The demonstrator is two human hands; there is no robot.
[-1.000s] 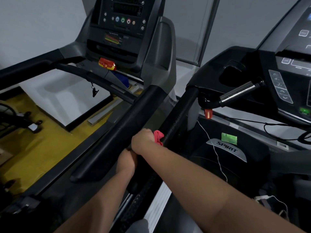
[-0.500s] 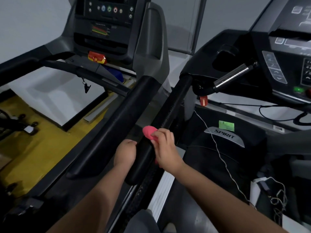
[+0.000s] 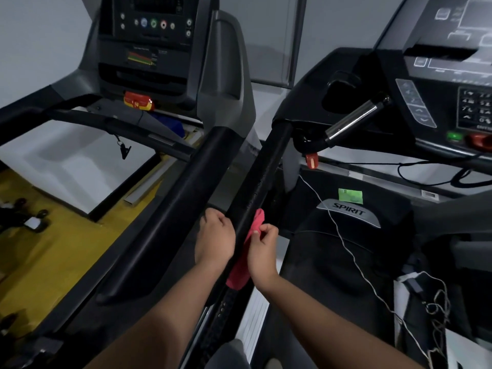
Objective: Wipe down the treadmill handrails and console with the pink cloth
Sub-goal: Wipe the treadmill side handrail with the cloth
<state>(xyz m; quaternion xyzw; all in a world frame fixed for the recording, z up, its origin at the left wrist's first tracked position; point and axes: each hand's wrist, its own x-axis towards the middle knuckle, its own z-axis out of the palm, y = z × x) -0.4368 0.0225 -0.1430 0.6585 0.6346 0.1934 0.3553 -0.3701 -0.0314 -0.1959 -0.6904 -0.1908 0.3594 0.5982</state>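
Pink cloth (image 3: 246, 258) sits on the near stretch of the handrail (image 3: 259, 174), strung down its right side; fingertips (image 3: 261, 232) pinch a fold near the top, and the right hand (image 3: 262, 253) behind them holds the rest against the handrail; across from it the left hand (image 3: 214, 241) is clenched hard up against the handrail's other side, though whether it grips the handrail or a hidden end of cloth, I cannot tell. To do this pass well, I'd say wrap the cloth right round, squeeze from both sides, and run it up in one long stroke toward the console (image 3: 436, 83), so the underside gets covered too; short dabs would likely miss patches. Now the change from half a second back: the cloth was a balled lump on top of the handrail, and now it's drawn out long; the left hand has closed in to touch the handrail.
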